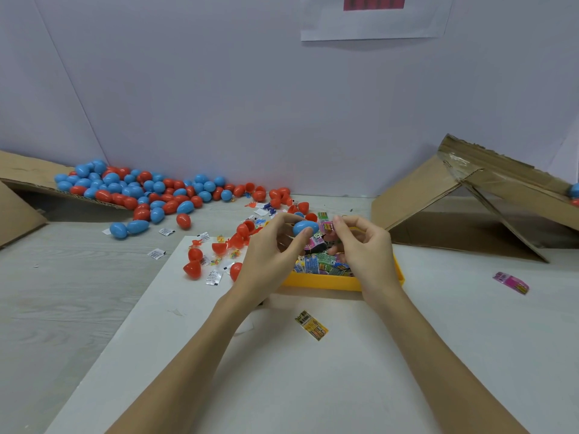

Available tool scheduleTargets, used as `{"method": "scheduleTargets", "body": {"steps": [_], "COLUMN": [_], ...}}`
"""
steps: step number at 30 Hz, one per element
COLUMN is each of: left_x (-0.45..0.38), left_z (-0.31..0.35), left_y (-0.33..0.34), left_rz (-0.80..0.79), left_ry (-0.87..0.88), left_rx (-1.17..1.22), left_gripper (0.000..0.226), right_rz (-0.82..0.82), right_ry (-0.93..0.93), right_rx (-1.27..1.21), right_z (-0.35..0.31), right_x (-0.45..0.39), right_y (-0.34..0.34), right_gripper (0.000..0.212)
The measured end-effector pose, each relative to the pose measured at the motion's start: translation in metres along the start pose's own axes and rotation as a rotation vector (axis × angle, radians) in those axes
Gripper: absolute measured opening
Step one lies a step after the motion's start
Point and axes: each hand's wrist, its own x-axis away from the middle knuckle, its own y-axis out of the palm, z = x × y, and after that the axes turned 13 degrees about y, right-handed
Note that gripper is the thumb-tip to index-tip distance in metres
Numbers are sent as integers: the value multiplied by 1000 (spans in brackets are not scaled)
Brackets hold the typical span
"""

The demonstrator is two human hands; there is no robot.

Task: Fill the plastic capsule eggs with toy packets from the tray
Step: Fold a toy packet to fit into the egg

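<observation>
My left hand [272, 249] grips a blue capsule egg half [304, 227] between thumb and fingers, held above the yellow tray [326, 281]. My right hand [360, 245] pinches a pink toy packet [327, 227] right at the egg's open side. The tray holds several colourful toy packets [322, 264], partly hidden by both hands. Open red egg halves [194, 261] lie to the left of the tray.
A big pile of blue and red eggs [141, 192] lies at the back left by a cardboard flap [28, 173]. A cardboard box [470, 198] lies at the right. Loose packets rest on the white sheet: a yellow one [311, 325] and a pink one [510, 282].
</observation>
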Motion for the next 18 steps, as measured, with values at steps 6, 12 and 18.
{"method": "scheduleTargets", "body": {"steps": [6,12,18], "left_x": [-1,-1,-1], "left_z": [1,0,0], "left_y": [0,0,0], "left_rz": [-13,-29,-26], "left_ry": [-15,-37,-49], "left_rx": [9,-20,-10], "left_gripper": [28,25,22], "right_rz": [-41,-50,-43], "right_ry": [25,0,7], "right_rx": [28,64,32], "right_z": [0,-1,-1], "right_x": [1,1,2], "right_y": [0,1,2], "right_gripper": [16,15,19]}}
